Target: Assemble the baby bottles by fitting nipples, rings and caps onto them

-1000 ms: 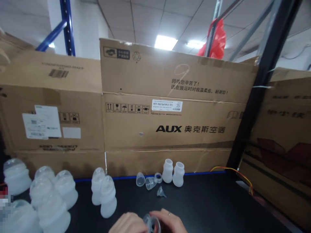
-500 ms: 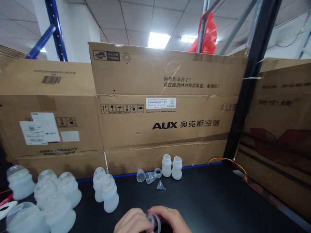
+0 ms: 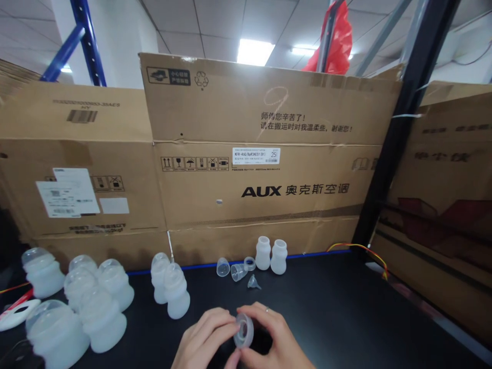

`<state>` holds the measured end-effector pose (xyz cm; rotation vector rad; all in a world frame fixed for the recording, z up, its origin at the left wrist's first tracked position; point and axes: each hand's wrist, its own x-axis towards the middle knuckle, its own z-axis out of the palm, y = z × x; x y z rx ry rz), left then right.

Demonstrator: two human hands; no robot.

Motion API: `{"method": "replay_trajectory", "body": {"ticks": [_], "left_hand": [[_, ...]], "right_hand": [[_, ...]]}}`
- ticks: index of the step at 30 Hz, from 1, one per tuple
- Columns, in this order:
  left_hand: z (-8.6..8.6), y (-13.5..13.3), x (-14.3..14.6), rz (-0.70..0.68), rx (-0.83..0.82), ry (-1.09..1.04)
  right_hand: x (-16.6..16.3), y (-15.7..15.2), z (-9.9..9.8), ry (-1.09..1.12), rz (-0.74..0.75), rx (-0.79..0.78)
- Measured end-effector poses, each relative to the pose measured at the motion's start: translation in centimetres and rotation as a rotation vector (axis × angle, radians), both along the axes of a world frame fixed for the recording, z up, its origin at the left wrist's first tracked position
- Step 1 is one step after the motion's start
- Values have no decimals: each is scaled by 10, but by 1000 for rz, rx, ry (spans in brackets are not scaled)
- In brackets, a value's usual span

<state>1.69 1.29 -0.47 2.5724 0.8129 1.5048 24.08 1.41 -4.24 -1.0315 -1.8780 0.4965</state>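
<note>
Cardboard point(image 3: 200, 207) reads "AUX" beyond left hand point(image 3: 207, 335) and right hand point(image 3: 275, 333), which pinch a translucent ring point(image 3: 249, 332).

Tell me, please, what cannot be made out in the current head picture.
In the head view:
- Clear ring: part of its left side is covered by the left hand.
- Right hand: its wrist is cut off by the bottom edge.
- Rear bottle of the middle pair: partly hidden by the front bottle.
- White label above the AUX lettering: its finest print is too small.
</note>
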Motion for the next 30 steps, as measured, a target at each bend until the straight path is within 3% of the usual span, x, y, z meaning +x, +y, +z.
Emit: {"method": "replay_trajectory", "body": {"ticks": [4, 12, 20, 25, 30], "left_hand": [[12, -1, -3, -101, 30, 148], [-1, -10, 1, 29, -22, 132], [-9, -7, -5, 29, -191, 247], [-22, -5, -3, 53, -269, 187], [-25, -1, -3, 48, -466, 94]], "right_hand": [[-4, 0, 14, 62, 127, 62], [-5, -7, 31, 114, 246, 96], [-1, -16, 39, 132, 250, 116], [3, -21, 38, 108, 273, 159], [1, -23, 49, -36, 382, 40]]}}
